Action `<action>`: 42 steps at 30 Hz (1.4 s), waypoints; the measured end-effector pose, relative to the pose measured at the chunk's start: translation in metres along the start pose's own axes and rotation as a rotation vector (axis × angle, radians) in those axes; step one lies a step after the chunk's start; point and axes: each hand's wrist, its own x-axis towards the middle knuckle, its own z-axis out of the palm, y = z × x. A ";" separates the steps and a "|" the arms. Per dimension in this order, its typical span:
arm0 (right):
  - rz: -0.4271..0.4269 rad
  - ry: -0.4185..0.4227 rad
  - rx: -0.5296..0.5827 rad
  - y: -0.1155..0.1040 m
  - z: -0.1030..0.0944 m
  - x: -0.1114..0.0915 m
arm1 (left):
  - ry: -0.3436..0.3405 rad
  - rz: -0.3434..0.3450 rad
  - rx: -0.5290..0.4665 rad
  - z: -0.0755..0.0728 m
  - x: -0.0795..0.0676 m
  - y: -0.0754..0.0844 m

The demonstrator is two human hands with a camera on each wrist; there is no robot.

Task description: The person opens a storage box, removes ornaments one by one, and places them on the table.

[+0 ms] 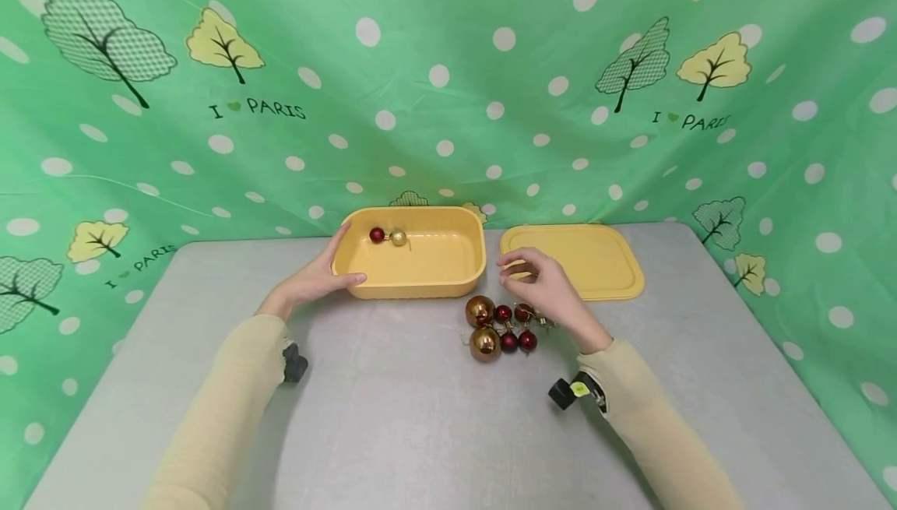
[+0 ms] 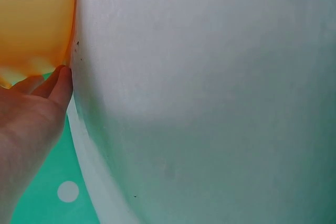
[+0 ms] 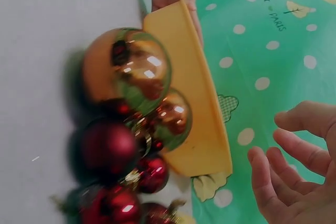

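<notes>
A yellow plastic container [image 1: 420, 290] stands near the back of the table, a small dark red bauble [image 1: 377, 235] and a small gold bauble [image 1: 399, 238] inside it. My left hand [image 1: 313, 279] grips its left end, thumb over the front rim and fingers along the outer side. With nothing between its loosely bent fingers, my right hand [image 1: 544, 284] hovers near the lid and above the loose baubles. That cluster holds two large gold baubles [image 1: 485, 344] and several small dark red baubles [image 1: 528, 340]; part of it is hidden under the right hand and wrist.
To the right of the container lies a flat yellow lid [image 1: 606, 265]. Green polka-dot cloth [image 1: 448, 105] hangs behind and at both sides of the grey table [image 1: 392, 416]. Black wrist cameras [image 1: 563, 393] are strapped below both sleeves.
</notes>
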 end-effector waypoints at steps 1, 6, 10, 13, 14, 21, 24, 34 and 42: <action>-0.002 -0.007 0.002 -0.002 0.001 0.003 | -0.001 0.002 -0.001 0.000 0.000 0.000; 0.000 -0.050 0.023 -0.010 0.009 0.017 | -0.001 -0.006 0.000 0.000 -0.001 0.001; -0.010 -0.088 0.049 -0.014 0.016 0.029 | -0.002 -0.010 -0.008 0.000 -0.001 0.002; -0.018 -0.117 0.060 -0.017 0.021 0.037 | -0.005 -0.008 -0.011 0.000 -0.001 0.002; -0.026 -0.128 0.057 -0.017 0.023 0.040 | -0.005 -0.008 -0.010 -0.001 -0.001 0.002; -0.002 -0.196 0.070 -0.022 0.040 0.060 | -0.009 -0.019 -0.005 -0.002 0.000 0.001; -0.009 -0.229 0.048 -0.022 0.047 0.068 | -0.016 -0.039 -0.031 -0.001 -0.005 0.013; -0.070 -0.281 -0.008 -0.016 0.069 0.084 | -0.027 -0.039 -0.053 0.000 -0.017 0.035; -0.056 -0.332 -0.064 -0.023 0.080 0.100 | -0.023 -0.041 -0.055 0.000 -0.012 0.027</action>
